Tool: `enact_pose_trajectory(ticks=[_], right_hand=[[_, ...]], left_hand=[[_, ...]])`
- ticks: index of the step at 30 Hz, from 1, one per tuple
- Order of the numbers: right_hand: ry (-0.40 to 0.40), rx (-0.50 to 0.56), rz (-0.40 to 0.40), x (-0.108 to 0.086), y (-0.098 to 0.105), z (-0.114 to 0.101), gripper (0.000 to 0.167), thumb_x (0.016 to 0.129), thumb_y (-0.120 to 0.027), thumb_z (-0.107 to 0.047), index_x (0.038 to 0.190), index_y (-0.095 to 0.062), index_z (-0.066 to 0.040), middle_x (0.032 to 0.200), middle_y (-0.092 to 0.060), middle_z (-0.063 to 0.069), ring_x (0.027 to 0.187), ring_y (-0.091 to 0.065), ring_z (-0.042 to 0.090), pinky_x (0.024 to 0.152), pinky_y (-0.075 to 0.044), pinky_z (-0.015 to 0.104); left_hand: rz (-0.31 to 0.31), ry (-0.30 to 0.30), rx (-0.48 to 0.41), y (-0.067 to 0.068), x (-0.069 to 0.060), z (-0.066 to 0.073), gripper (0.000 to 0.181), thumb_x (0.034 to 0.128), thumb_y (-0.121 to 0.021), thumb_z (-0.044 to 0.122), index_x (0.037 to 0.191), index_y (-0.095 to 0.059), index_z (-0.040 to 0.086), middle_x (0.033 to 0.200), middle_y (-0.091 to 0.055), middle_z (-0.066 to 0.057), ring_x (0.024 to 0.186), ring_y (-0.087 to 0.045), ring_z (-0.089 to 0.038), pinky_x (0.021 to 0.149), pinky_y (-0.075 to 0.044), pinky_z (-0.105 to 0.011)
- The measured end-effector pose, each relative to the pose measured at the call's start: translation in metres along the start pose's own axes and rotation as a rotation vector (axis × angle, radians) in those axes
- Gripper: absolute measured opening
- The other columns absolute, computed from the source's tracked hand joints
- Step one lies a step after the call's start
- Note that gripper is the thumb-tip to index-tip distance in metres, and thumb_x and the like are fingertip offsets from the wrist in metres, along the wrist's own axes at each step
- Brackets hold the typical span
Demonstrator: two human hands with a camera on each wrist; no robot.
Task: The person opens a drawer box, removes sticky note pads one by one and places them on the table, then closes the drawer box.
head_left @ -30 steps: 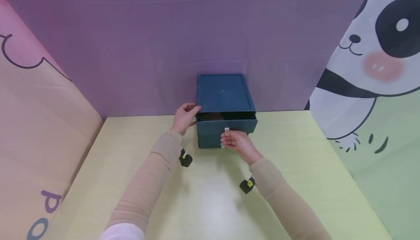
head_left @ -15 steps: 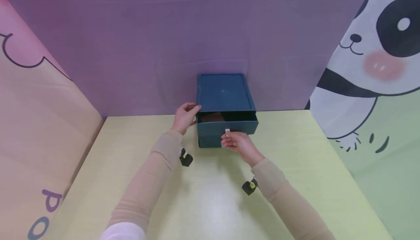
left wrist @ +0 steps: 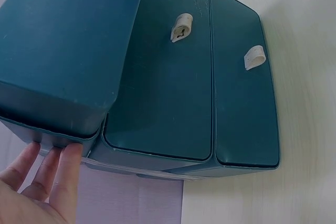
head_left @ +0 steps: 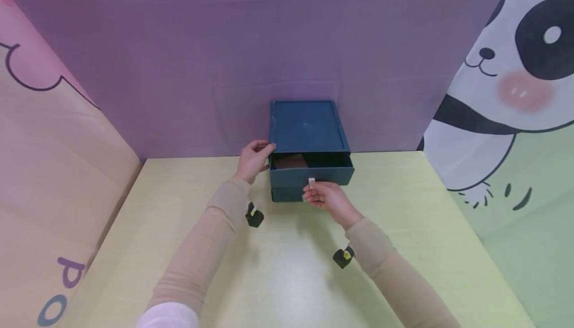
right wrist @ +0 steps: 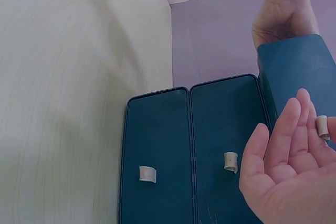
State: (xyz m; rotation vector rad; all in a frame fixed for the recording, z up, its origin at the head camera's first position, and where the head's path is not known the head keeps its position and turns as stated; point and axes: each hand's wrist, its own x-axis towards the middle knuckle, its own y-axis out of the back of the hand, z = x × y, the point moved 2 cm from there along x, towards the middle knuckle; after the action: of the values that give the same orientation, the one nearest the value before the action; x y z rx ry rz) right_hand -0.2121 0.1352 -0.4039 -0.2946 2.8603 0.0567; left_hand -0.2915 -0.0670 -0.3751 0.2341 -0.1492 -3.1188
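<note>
A dark blue drawer cabinet [head_left: 309,126] stands at the back of the table, with its top drawer [head_left: 289,176] pulled partly out. Inside that drawer lies a flat pinkish-brown patch [head_left: 290,161], whose kind I cannot tell. My right hand [head_left: 331,199] pinches the drawer's small white pull tab [right wrist: 322,128] between thumb and fingers. At the cabinet's left side, my left hand [head_left: 252,161] rests near the front upper corner. Its fingers [left wrist: 64,179] lie straight against the side wall in the left wrist view. Two lower drawers [left wrist: 163,77] stay closed, each with a whitish tab [left wrist: 181,28].
A pale wood-look table [head_left: 287,268] stretches in front of the cabinet. Right behind it hangs a purple backdrop [head_left: 202,59]. Printed side panels, one with a panda [head_left: 529,98], border the table left and right. Small black wrist devices [head_left: 344,257] hang below the forearms.
The top drawer has come a little further out toward me, with my right hand drawing back on its tab. More of the drawer's inside shows. My left hand has stayed in place.
</note>
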Motion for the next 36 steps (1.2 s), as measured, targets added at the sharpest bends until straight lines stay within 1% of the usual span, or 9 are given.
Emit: enact_pose_trajectory(ticks=[2,4,6,10,13,19,24,29,36], right_hand=[[-0.002,-0.007,0.001,-0.001,0.0,0.0,0.034,0.1,-0.044,-0.02,0.108,-0.057,0.01,0.081,-0.065,-0.002,0.077,-0.062,0.01,0.082,-0.053,0.026],[0.001,-0.018,0.0,-0.001,0.001,-0.001,0.034,0.1,-0.044,-0.02,0.108,-0.057,0.011,0.081,-0.065,-0.003,0.077,-0.062,0.009,0.083,-0.053,0.026],[0.004,-0.031,-0.002,-0.001,0.001,-0.001,0.035,0.1,-0.044,-0.02,0.109,-0.057,0.011,0.082,-0.065,-0.003,0.077,-0.062,0.009,0.085,-0.053,0.027],[0.005,-0.048,-0.003,-0.003,0.001,-0.002,0.035,0.1,-0.045,-0.02,0.108,-0.058,0.012,0.082,-0.066,-0.002,0.077,-0.062,0.008,0.094,-0.051,0.037],[-0.002,-0.051,0.001,-0.005,0.001,-0.002,0.034,0.099,-0.045,-0.019,0.108,-0.058,0.011,0.082,-0.066,-0.001,0.076,-0.062,0.009,0.095,-0.05,0.038],[0.015,-0.05,-0.011,-0.007,0.0,-0.002,0.037,0.099,-0.045,-0.018,0.11,-0.056,0.016,0.081,-0.067,-0.002,0.076,-0.063,0.008,0.091,-0.052,0.034],[0.035,-0.061,-0.027,-0.008,0.001,-0.003,0.037,0.1,-0.045,-0.019,0.108,-0.056,0.015,0.083,-0.068,0.0,0.076,-0.063,0.008,0.096,-0.049,0.041],[0.031,-0.075,-0.021,-0.01,0.0,-0.004,0.037,0.1,-0.045,-0.02,0.108,-0.058,0.013,0.085,-0.068,0.0,0.078,-0.063,0.009,0.092,-0.052,0.035],[0.034,-0.07,-0.016,-0.012,0.0,-0.001,0.034,0.099,-0.046,-0.02,0.104,-0.06,0.011,0.086,-0.068,0.001,0.078,-0.062,0.01,0.09,-0.052,0.033]], left_hand=[[-0.001,-0.002,-0.001,0.0,0.0,0.0,0.043,0.0903,-0.063,0.029,0.126,-0.056,0.007,0.124,-0.056,-0.012,0.12,-0.052,-0.024,0.091,-0.052,-0.046],[-0.004,-0.003,-0.003,0.0,0.0,0.001,0.043,0.0904,-0.063,0.029,0.127,-0.056,0.008,0.125,-0.056,-0.012,0.12,-0.052,-0.024,0.091,-0.052,-0.045],[-0.006,-0.003,-0.007,0.0,0.0,0.001,0.043,0.0904,-0.063,0.029,0.126,-0.056,0.008,0.125,-0.056,-0.012,0.12,-0.051,-0.024,0.091,-0.052,-0.045],[-0.008,-0.003,-0.012,0.0,0.0,0.001,0.042,0.0903,-0.063,0.029,0.126,-0.056,0.007,0.124,-0.057,-0.012,0.121,-0.051,-0.024,0.092,-0.052,-0.045],[-0.006,-0.005,-0.016,0.0,0.001,0.001,0.042,0.0902,-0.063,0.029,0.125,-0.057,0.007,0.124,-0.057,-0.012,0.121,-0.051,-0.024,0.092,-0.052,-0.045],[-0.011,0.001,-0.01,0.0,0.001,0.0,0.043,0.0909,-0.062,0.03,0.127,-0.056,0.007,0.126,-0.055,-0.012,0.122,-0.05,-0.024,0.093,-0.051,-0.045],[-0.01,0.0,-0.012,0.001,0.001,-0.001,0.042,0.0911,-0.062,0.029,0.126,-0.056,0.007,0.126,-0.055,-0.013,0.121,-0.051,-0.024,0.093,-0.051,-0.046],[-0.008,-0.001,-0.012,0.0,0.001,-0.002,0.043,0.091,-0.063,0.03,0.126,-0.056,0.006,0.125,-0.056,-0.013,0.12,-0.052,-0.025,0.092,-0.051,-0.046],[0.002,-0.003,-0.007,0.0,0.001,-0.002,0.043,0.0906,-0.063,0.03,0.125,-0.056,0.007,0.124,-0.056,-0.013,0.119,-0.052,-0.025,0.092,-0.052,-0.046]])
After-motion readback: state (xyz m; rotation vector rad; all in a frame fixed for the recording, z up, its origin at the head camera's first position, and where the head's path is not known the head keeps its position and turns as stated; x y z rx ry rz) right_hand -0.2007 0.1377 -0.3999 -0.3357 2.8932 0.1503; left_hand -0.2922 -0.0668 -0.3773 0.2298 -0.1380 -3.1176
